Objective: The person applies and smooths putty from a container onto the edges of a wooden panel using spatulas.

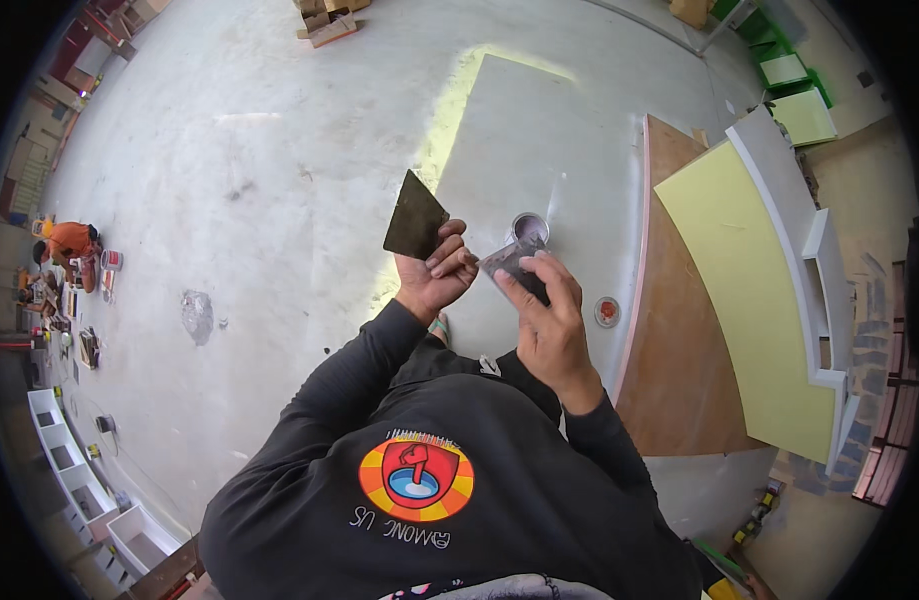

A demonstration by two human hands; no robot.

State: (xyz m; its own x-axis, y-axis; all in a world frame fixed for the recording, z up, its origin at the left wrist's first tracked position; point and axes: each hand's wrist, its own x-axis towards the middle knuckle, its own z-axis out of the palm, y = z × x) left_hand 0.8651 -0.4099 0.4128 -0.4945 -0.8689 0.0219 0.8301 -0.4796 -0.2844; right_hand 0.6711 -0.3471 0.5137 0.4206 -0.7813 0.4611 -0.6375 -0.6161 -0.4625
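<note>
Clothing: dark long-sleeved top point(539, 470) with a round red, yellow and blue emblem point(416, 478) on its front, seen from above
Right hand: the right hand point(554, 320) pinches a grey-smeared flat plate point(506, 263) between the thumb and fingers, the plate tilted
Left hand: the left hand point(437, 268), palm turned up, grips a dark four-sided plate point(412, 222) by its lower right edge, fingers curled; the two plates are near each other but apart
Can: an open round can point(529, 225) with greyish paste inside stands just beyond the right hand; the smeared plate overlaps its rim in view, and whether they touch I cannot tell
Lid: a small round lid-like disc point(606, 311) with a red middle lies to the right of the right hand
Boards: a brown board point(679, 370) at the right, with a pale yellow panel point(744, 270) edged in white beside it
Floor: pale grey floor point(279, 180) with a yellow band point(447, 135)
Far left: a crouching person in orange point(71, 240) near a white bucket point(110, 260)
Far top: a cardboard box point(329, 25)
</note>
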